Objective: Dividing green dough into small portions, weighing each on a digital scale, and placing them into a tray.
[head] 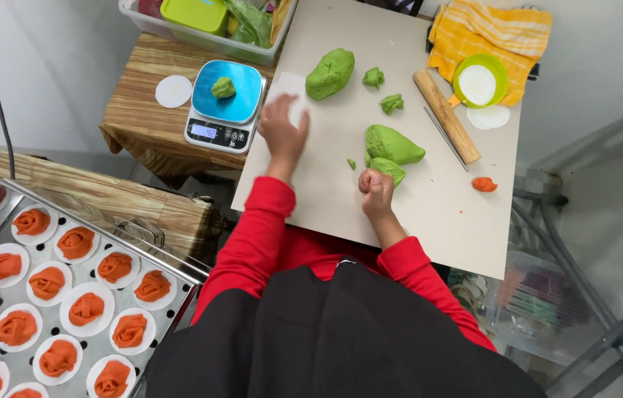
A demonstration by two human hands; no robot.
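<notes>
On the board (429, 214), the right hand (375, 190) is fisted on a dough piece (389, 169), while the left hand (282, 133), fingers spread, hovers near the scale (224, 103).

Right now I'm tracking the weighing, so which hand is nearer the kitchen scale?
Left. The left hand hovers just beside the kitchen scale; the right hand is fisted farther away by the green dough.

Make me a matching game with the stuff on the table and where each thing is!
Things:
1. small green dough piece
2. rolling pin
3. orange dough roses
4. yellow towel

Places:
A. on paper rounds in the steel tray
B. on the scale
C. under the green-rimmed lid
D. on the board, right of the green dough

Pairs: 1-B, 2-D, 3-A, 4-C
</notes>
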